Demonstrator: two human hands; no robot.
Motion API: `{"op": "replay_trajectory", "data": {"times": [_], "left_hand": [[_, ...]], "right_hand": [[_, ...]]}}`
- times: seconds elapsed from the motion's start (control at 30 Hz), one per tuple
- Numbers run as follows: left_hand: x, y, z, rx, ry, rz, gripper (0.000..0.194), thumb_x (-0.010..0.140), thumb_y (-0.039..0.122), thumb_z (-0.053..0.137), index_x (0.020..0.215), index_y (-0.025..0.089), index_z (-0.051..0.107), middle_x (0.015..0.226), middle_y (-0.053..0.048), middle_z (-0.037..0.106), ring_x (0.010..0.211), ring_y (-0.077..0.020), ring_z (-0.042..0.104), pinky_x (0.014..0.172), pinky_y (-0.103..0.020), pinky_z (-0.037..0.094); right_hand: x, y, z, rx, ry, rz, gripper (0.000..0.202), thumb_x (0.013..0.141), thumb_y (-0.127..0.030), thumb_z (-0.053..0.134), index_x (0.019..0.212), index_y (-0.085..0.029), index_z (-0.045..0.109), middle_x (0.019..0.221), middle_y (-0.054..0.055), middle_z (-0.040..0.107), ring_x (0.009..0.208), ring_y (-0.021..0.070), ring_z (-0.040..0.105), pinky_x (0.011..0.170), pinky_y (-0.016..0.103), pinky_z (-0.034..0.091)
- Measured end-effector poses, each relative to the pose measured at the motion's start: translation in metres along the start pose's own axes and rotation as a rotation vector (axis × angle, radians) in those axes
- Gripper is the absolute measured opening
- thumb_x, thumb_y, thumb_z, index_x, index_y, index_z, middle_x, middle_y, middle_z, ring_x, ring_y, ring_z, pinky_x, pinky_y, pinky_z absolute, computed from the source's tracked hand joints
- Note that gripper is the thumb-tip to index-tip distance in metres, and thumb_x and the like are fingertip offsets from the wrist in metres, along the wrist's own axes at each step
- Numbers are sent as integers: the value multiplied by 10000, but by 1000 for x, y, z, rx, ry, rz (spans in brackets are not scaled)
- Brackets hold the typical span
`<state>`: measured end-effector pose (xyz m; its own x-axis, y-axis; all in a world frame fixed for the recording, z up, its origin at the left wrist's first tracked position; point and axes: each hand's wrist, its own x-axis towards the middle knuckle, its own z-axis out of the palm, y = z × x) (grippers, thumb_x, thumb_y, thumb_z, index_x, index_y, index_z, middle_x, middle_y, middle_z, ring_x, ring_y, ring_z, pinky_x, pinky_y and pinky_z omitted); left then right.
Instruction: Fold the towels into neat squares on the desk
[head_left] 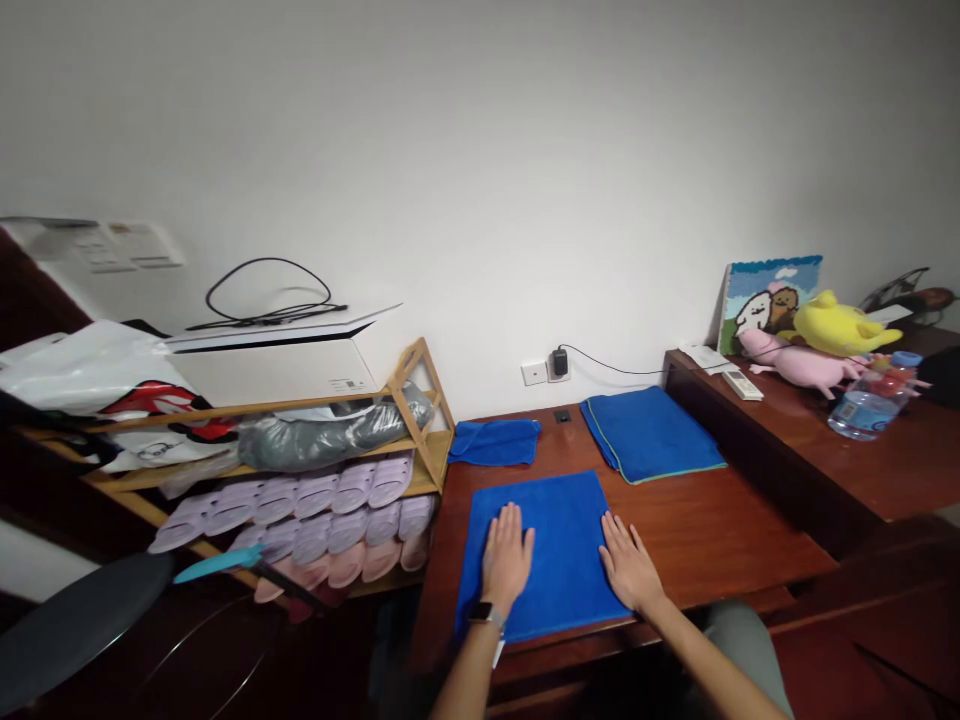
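Note:
A blue towel (559,560) lies spread flat on the wooden desk (690,545), close to its front edge. My left hand (508,562) rests flat on the towel's left part, fingers stretched out and pointing away from me. On the right edge of the same towel lies my right hand (628,568), palm down with fingers straight. Neither hand grips anything. Behind the towel on the left is a smaller folded blue cloth (495,442). A larger folded blue towel (649,432) with a green edge sits at the back right.
Left of the desk stands a wooden rack (424,455) with several lilac slippers (352,490) and a white box (277,370) on top. A raised desk section (862,480) on the right carries plush toys (836,325), a remote (742,385) and a water bottle (870,405).

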<state>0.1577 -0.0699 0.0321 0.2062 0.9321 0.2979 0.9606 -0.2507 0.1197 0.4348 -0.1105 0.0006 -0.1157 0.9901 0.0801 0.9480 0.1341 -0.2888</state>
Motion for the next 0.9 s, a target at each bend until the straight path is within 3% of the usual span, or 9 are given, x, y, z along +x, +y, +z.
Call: {"op": "replay_trajectory", "data": {"times": [0.17, 0.23, 0.27, 0.3, 0.37, 0.53, 0.63, 0.7, 0.9], "left_hand": [[7, 118, 14, -180, -116, 262, 633, 1101, 479, 208, 1664, 191, 225, 1710, -68, 298, 1592, -223, 247, 1305, -475, 260], [5, 142, 21, -217, -165, 291, 621, 1103, 459, 188, 1672, 211, 173, 1712, -58, 299, 1593, -211, 243, 1310, -477, 249], [3, 144, 23, -222, -181, 290, 616, 1104, 452, 182, 1674, 220, 160, 1710, -54, 305, 1593, -209, 243, 1312, -480, 242], [1, 139, 24, -218, -190, 281, 614, 1104, 453, 184, 1674, 226, 160, 1709, -50, 309, 1593, -209, 243, 1314, -482, 237], [-7, 112, 23, -187, -194, 235, 628, 1099, 486, 206, 1672, 229, 189, 1709, -48, 307, 1594, -221, 241, 1313, -485, 238], [-40, -6, 9, -42, -114, -84, 707, 1081, 558, 241, 1647, 138, 290, 1685, -134, 347, 1574, -291, 297, 1278, -529, 299], [-57, -50, 6, 21, -34, -188, 709, 1082, 543, 238, 1637, 106, 307, 1672, -157, 374, 1566, -289, 319, 1271, -518, 311], [-62, -58, 7, 38, -8, -203, 721, 1079, 555, 238, 1631, 98, 320, 1671, -158, 377, 1564, -282, 325, 1271, -505, 311], [-61, -50, 11, 40, 6, -210, 737, 1076, 569, 234, 1620, 84, 344, 1668, -168, 379, 1564, -282, 326, 1272, -496, 307]], "right_hand": [[-1, 4, 3, -36, -18, -29, 622, 1061, -368, 229, 1652, -176, 262, 1709, 46, 260, 1597, 228, 215, 1304, 483, 196], [-2, 5, 4, -59, -26, -51, 621, 1043, -322, 261, 1652, -203, 269, 1714, 35, 245, 1600, 228, 201, 1302, 484, 195], [-2, 5, 5, -64, -28, -55, 624, 1039, -317, 266, 1652, -202, 269, 1716, 36, 239, 1601, 229, 198, 1302, 484, 194], [-2, 5, 5, -63, -29, -54, 624, 1042, -329, 262, 1651, -191, 268, 1716, 42, 238, 1600, 230, 200, 1302, 484, 193], [-2, 5, 5, -46, -19, -34, 630, 1060, -379, 229, 1651, -160, 262, 1710, 57, 251, 1597, 231, 214, 1303, 485, 195], [-3, 4, 3, -6, 15, -15, 650, 1075, -446, 190, 1654, -158, 257, 1706, 49, 271, 1592, 223, 234, 1305, 485, 200], [-3, 3, 0, -9, -4, -7, 648, 1070, -437, 210, 1651, -159, 273, 1704, 50, 274, 1591, 229, 239, 1303, 488, 201], [-1, 2, -3, -18, -14, 1, 645, 1067, -430, 219, 1650, -162, 283, 1703, 52, 277, 1589, 233, 242, 1300, 491, 208], [-15, -3, -15, -42, 17, -15, 659, 1077, -455, 197, 1648, -135, 274, 1706, 56, 269, 1591, 233, 237, 1300, 481, 221]]}}
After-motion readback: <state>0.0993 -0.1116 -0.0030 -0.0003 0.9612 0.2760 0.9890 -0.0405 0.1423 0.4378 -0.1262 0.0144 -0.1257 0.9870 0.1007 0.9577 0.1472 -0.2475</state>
